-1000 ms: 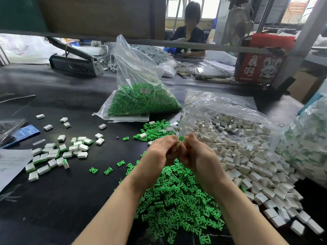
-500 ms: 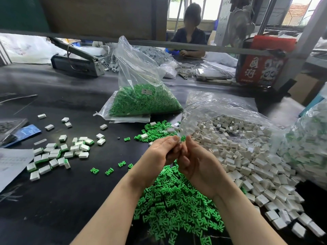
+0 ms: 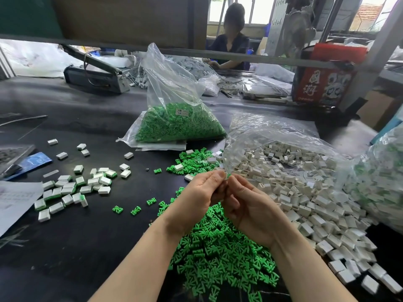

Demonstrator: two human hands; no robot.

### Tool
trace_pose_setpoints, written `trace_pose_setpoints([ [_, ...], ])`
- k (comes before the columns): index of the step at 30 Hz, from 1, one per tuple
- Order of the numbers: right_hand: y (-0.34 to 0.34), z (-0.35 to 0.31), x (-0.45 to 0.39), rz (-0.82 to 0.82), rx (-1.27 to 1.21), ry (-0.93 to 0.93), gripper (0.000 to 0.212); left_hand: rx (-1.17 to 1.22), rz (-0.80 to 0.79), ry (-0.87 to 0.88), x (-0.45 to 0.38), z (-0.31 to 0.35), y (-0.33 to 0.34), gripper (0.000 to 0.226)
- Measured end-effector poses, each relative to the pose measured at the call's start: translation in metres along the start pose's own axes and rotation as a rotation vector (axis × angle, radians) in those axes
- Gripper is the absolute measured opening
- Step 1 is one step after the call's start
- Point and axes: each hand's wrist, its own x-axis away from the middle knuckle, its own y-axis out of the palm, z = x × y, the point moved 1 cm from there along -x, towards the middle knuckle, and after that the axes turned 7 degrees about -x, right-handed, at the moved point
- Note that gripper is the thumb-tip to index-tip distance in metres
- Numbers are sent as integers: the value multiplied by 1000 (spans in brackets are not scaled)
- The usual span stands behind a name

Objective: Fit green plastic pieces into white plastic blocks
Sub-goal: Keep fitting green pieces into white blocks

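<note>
Both hands raised together above the black table [image 3: 87,247], fingertips meeting. Left hand [image 3: 201,200] curled, right hand [image 3: 250,211] curled; between them a small green piece [image 3: 229,175] shows at the fingertips, pinched there. Whether a white block sits in either grip, cannot tell: fingers hide it. Directly beneath the hands, a loose heap of green pieces [image 3: 220,256]. To the right, white blocks [image 3: 305,192] spill from an open clear bag. Left on the table, a scatter of finished white-and-green blocks [image 3: 72,188]. Behind, an upright clear bag of green pieces [image 3: 178,125]. A second person [image 3: 231,46] seated at the far side.
</note>
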Motion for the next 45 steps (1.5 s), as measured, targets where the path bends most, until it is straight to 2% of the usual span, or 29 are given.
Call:
trace_pose_setpoints([
  [3,0,-1,-2,-6,-32,-19,16,41,6,8,0,3,1,35],
  [10,-1,-3,-5,-80,-55,-6,23,88,56,20,0,3,-1,33],
  [14,-1,-5,-5,-48,-103,-26,21,13,74,54,0,3,-1,29],
  [17,0,-8,-4,17,-99,-25,28,-33,97,123,0,5,0,23],
  [22,4,-8,-2,-29,26,36,44,-107,117,148,1,10,2,34],
  [28,10,-10,1,-36,-28,5,32,-106,130,147,1,12,3,39],
  [34,10,-12,2,42,-70,6,26,-90,112,153,1,11,1,26],
  [39,10,-12,0,60,-85,-19,23,-277,357,246,1,9,3,18],
  [45,8,-9,-2,52,-31,-60,28,-323,469,302,3,14,7,14],
])
